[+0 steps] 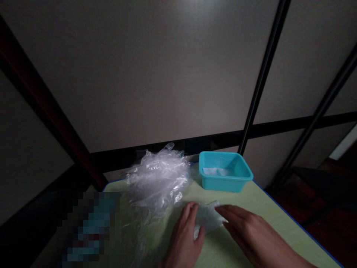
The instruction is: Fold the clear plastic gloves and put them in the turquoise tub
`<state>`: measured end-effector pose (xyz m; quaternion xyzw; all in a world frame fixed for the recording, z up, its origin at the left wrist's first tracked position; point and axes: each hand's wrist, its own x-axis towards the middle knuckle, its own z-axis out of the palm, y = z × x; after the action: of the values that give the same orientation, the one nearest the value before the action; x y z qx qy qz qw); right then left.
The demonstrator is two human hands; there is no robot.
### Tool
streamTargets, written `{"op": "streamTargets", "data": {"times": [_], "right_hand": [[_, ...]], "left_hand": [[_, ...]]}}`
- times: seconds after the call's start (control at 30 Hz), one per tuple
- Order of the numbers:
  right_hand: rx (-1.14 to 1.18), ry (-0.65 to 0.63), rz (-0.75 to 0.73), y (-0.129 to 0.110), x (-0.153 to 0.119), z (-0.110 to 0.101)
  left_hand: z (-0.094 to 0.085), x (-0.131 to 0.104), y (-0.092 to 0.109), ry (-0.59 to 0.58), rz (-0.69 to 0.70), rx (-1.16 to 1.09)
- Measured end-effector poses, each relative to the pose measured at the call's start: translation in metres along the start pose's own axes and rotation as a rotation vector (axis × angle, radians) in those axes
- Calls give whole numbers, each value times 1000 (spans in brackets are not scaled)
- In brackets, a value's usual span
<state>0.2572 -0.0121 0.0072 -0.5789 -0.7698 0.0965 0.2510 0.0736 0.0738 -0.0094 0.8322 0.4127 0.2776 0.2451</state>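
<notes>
A small folded clear plastic bag [210,217] lies on the light green table between my two hands. My left hand [185,234] holds its left edge, with the fingers together on the far side and the thumb at the near corner. At the right edge is my right hand [248,227], its straight fingers and thumb closed about the plastic. Beyond the left hand spreads a loose heap of crumpled clear plastic bags [160,176]. A turquoise plastic basket [223,184] stands behind the right hand, with a pale folded piece [214,171] on its bottom.
The table [279,223] has a blue edge and stands close to a cabinet with sliding panels [173,82] and dark frames. A pixelated bluish object [95,227] is at the table's left side. Dark furniture [323,186] stands to the right.
</notes>
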Motion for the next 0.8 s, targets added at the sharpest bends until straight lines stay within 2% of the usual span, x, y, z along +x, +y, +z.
{"op": "streamTargets", "data": {"times": [0.1,0.17,0.33,0.5,0.8], "right_hand": [[-135,-76,25,-1,47,2],[-225,-127,44,3,60,15],[-318,-150,32,22,52,42],[-313,-114,-7,27,48,42],[-408,-87,13,27,47,48]], "left_hand": [[14,8,12,-159,103,245],[20,13,17,-217,133,352],[25,17,12,-229,174,482],[27,14,3,-208,218,524],[26,9,-20,-165,302,619]]}}
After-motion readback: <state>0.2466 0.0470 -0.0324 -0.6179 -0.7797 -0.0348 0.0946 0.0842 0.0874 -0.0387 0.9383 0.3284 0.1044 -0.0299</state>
